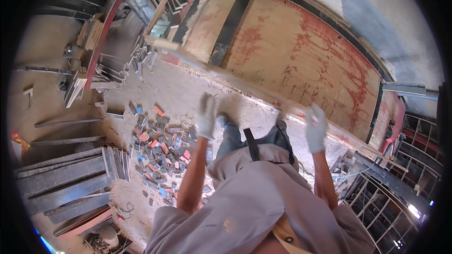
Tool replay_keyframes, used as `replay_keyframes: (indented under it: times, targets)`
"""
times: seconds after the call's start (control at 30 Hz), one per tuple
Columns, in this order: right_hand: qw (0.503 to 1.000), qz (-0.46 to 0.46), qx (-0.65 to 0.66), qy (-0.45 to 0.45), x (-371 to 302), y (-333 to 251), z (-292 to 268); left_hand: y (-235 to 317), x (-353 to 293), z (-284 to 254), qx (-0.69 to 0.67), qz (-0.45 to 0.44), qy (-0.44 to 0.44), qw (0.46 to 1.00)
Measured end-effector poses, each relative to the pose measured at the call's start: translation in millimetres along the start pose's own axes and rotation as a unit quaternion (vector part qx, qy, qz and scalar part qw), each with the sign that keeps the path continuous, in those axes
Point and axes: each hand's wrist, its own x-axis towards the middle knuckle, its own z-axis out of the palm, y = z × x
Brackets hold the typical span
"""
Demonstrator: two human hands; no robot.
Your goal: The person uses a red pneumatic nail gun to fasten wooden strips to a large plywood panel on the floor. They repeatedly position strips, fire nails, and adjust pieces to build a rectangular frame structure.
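Note:
A long pale wooden strip runs along the near edge of a big wooden board stained with red paint. My left hand, in a whitish work glove, is raised short of the strip and blurred. Its fingers look extended, with nothing seen in them. My right hand, gloved alike, is by the strip farther right, its fingers apart and overlapping the strip in view. Whether they touch it cannot be told. Both forearms are bare.
Many small offcut blocks, some red or blue, litter the floor at left. Stacked dark planks lie beyond them. A red-edged board stands at far left, and metal racks fill the right. My shoes are close to the board's edge.

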Motion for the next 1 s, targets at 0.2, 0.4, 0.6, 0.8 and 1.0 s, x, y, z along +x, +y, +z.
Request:
replay_keyframes:
  times: [0.2, 0.4, 0.6, 0.8, 1.0]
  targets:
    - [0.883, -0.162, -0.348, -0.271, 56.7, -105.1, 158.4, -32.9, 18.8, -139.2, -0.114, -0.078, 0.127, 0.982]
    - [0.855, -0.214, -0.387, -0.270, 63.7, -82.8, 211.6, -247.8, -174.1, -235.5, 0.091, -0.295, 0.140, 0.941]
    - [0.851, -0.116, -0.426, -0.283, 54.4, -86.7, 201.3, -247.6, -293.0, -247.3, 0.503, -0.137, -0.262, 0.812]
    - [0.855, -0.209, -0.416, -0.228, 44.9, -76.6, 209.3, -232.6, -195.5, -248.3, -0.016, -0.492, 0.202, 0.847]
    - [0.872, -0.156, -0.391, -0.251, 51.2, -78.9, 208.9, -170.0, -13.3, -297.8, -0.020, -0.314, 0.182, 0.932]
